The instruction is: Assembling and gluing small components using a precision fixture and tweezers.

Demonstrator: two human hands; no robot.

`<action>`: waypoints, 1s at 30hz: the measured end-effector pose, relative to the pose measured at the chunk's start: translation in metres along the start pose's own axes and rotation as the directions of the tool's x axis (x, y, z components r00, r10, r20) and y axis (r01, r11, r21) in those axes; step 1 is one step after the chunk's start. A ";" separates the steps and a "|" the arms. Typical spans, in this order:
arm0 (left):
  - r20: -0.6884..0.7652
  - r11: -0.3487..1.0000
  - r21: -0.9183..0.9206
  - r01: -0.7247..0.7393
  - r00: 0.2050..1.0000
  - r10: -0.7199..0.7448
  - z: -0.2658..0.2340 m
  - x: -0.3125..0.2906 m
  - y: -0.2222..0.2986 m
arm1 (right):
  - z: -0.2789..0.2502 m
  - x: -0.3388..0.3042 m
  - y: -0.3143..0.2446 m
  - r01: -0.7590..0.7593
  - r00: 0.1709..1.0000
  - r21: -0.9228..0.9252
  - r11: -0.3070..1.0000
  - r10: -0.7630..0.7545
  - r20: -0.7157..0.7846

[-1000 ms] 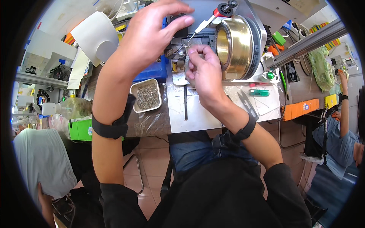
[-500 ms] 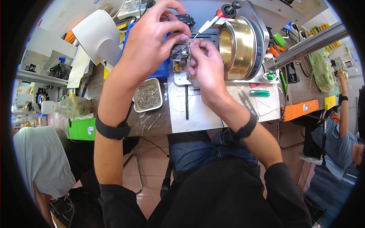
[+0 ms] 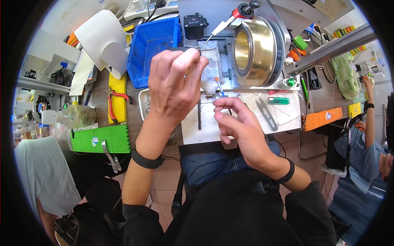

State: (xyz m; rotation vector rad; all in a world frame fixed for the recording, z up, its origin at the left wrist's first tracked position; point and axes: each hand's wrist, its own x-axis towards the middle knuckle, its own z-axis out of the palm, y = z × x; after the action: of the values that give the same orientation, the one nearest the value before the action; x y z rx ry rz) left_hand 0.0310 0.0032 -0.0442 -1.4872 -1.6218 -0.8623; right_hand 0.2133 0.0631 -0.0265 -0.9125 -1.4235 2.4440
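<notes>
My left hand is curled closed over the metal fixture. A dark part shows just beyond its fingers, but what they grip is hidden. Lower and to the right, my right hand hovers over the white sheet with fingers bent and apart, seemingly empty. Close by its index finger is a thin blue stick with an orange tip. A wide brass-coloured ring stands right of the fixture. Above the fixture reaches a white-shafted tool with a red and black end.
A blue bin and a small black box stand behind my left hand. Left lie red-handled pliers, a green block and a partly hidden white tray. Snips and a green lighter lie right.
My hands were together at the fixture, pinching something fine. Now they are apart: the left has come down and curled, the right has drawn back toward me and opened.
</notes>
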 end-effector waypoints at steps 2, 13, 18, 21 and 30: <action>-0.015 0.995 0.088 -0.053 0.998 0.055 0.001 -0.004 -0.001 | -0.008 -0.003 -0.002 -0.019 1.000 -0.015 1.000 0.019 -0.010; -0.087 0.996 0.085 -0.015 0.996 0.023 0.003 -0.012 -0.001 | -0.031 -0.010 -0.002 -0.120 0.993 -0.093 0.988 0.119 -0.024; -0.080 0.997 0.071 -0.014 0.997 0.020 0.002 -0.013 -0.002 | -0.044 -0.007 0.003 -0.027 0.999 -0.262 0.965 0.031 0.013; -0.078 0.997 0.077 -0.016 0.997 0.022 0.003 -0.012 -0.001 | -0.055 -0.003 0.007 0.311 0.939 -0.741 0.595 -0.314 0.141; -0.089 0.998 0.067 -0.002 0.996 0.008 0.002 -0.013 -0.001 | -0.067 0.010 0.015 0.468 0.798 -0.874 -0.130 -0.362 0.482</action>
State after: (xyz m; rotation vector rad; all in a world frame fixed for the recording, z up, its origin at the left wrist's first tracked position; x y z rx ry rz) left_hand 0.0301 -0.0018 -0.0568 -1.3869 -1.5657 -0.8515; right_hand 0.2467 0.1083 -0.0667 -0.2287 -2.8988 0.5923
